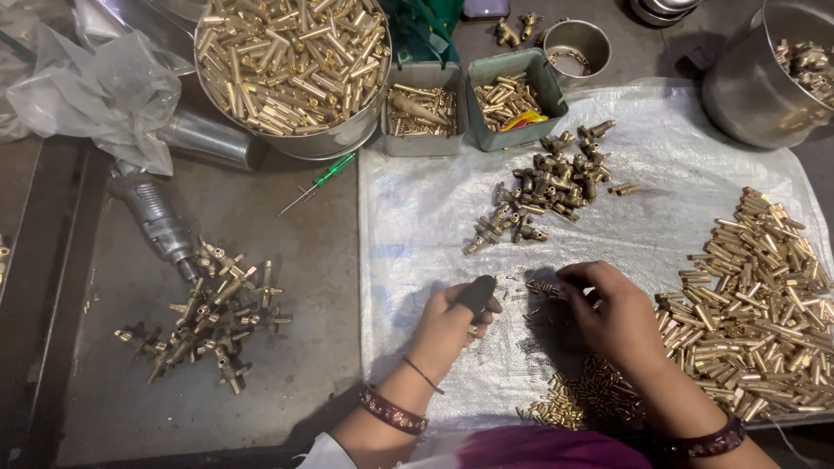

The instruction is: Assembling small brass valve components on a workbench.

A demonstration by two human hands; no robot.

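My left hand (pixel 452 320) rests on a white woven sheet (pixel 417 226), fingers curled around a small brass part, with a black cap on the thumb. My right hand (pixel 612 313) hovers just right of it, fingertips pinching tiny brass pieces (pixel 543 288) scattered between the hands. Small springs lie loose on the sheet there. A pile of assembled brass valve fittings (pixel 547 187) sits beyond my hands. A big heap of brass tubes (pixel 764 295) lies to the right of my right hand, and smaller brass bits (pixel 578 399) lie under my right wrist.
A steel bowl of brass tubes (pixel 291 61) stands at the back left, beside two green trays (pixel 517 95) of parts. A green screwdriver (pixel 317 184), a power tool (pixel 156 217), a clear plastic bag (pixel 104 91) and a pile of brass fittings (pixel 208 317) occupy the left. Steel pots (pixel 769 74) stand at the back right.
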